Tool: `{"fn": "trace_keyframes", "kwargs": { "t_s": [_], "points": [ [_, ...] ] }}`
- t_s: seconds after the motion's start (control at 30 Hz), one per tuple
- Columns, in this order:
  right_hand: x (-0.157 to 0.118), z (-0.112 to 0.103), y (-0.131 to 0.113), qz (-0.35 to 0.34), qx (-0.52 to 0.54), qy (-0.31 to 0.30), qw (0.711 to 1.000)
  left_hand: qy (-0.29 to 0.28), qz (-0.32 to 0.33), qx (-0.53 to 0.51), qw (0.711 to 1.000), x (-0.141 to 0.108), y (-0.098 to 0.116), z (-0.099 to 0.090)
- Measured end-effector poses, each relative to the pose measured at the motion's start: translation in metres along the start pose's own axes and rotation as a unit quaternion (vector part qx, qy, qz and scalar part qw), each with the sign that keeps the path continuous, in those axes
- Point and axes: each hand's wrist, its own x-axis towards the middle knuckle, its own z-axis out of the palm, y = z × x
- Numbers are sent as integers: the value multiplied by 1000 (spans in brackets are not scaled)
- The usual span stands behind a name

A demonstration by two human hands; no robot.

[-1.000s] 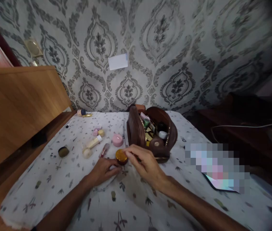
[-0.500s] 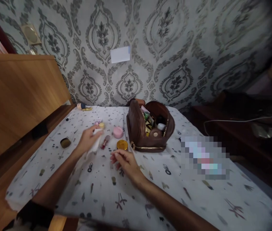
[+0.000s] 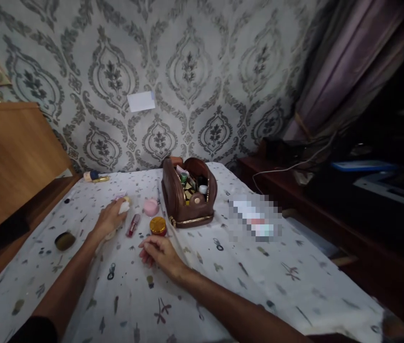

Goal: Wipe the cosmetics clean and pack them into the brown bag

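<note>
My left hand point(image 3: 108, 221) lies low over the table, its fingers closed on a thin white cloth point(image 3: 125, 206), perhaps a tissue. Just beyond its fingertips is a small yellow-topped item point(image 3: 127, 199), partly hidden. To its right lie a red lip gloss tube point(image 3: 133, 225) and a round pink container point(image 3: 151, 206). My right hand point(image 3: 159, 255) rests near a gold-lidded jar point(image 3: 158, 226), fingers loosely bent and apart, with nothing seen in them. Behind the jar stands an open brown makeup bag point(image 3: 187, 209) filled with cosmetics.
The table has a white patterned cover point(image 3: 195, 295). A dark oval item point(image 3: 65, 241) lies at left, and a bottle point(image 3: 90, 176) at the far left corner. A blurred-out item point(image 3: 255, 218) is on the right. A wooden panel point(image 3: 12, 147) flanks the left side.
The view has turned to the right, so everything appears further left. My left hand has lowered onto the table with the white cloth. My right hand stays near the gold-lidded jar.
</note>
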Motion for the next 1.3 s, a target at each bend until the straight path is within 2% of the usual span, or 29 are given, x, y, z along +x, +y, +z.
{"fn": "trace_keyframes", "kwargs": {
  "t_s": [0.03,0.1,0.17,0.23,0.3,0.37,0.43,0.5,0.57,0.63,0.77,0.83,0.93,1.0,1.07,1.17,1.23,1.3],
  "points": [
    [0,-1,-1,3,6,-1,1000,32,4,-9,999,1,2,-5],
    [0,-4,-3,7,21,0,1000,138,17,-65,988,1,9,-19],
    [0,-7,-6,8,41,2,999,244,24,-169,955,-4,23,-35],
    [-1,-8,-9,1,72,8,997,270,5,-284,920,-16,45,-47],
    [-2,-7,-13,-10,110,9,994,240,-38,-380,893,-33,72,-48],
    [-5,-5,-15,-19,142,0,990,175,-70,-459,868,-51,97,-39],
    [-8,-3,-15,-22,157,-20,987,127,-59,-485,863,-65,116,-25],
    [-11,-3,-15,-18,148,-34,988,112,-39,-483,868,-72,124,-13],
    [-13,-5,-16,-8,120,-41,992,124,-42,-473,871,-73,123,-6],
    [-13,-8,-18,7,86,-41,995,133,-74,-483,862,-71,115,-3],
    [-12,-14,-26,53,57,-49,996,72,-131,-563,813,-68,98,-3],
    [-12,-17,-29,82,64,-71,992,25,-108,-589,800,-68,94,-4],
    [-12,-21,-30,140,96,-115,979,-63,-8,-606,793,-68,92,-8],
    [-12,-22,-29,169,121,-137,969,-93,34,-603,792,-69,91,-10],
    [-12,-22,-30,182,142,-144,962,-78,33,-580,810,-71,90,-10],
    [-12,-20,-35,167,175,-135,961,-22,-21,-535,844,-72,89,-9],
    [-11,-21,-38,149,203,-109,962,26,-70,-531,844,-71,88,-9],
    [-9,-22,-40,129,232,-68,962,74,-107,-547,827,-69,88,-10]
  ]
}}
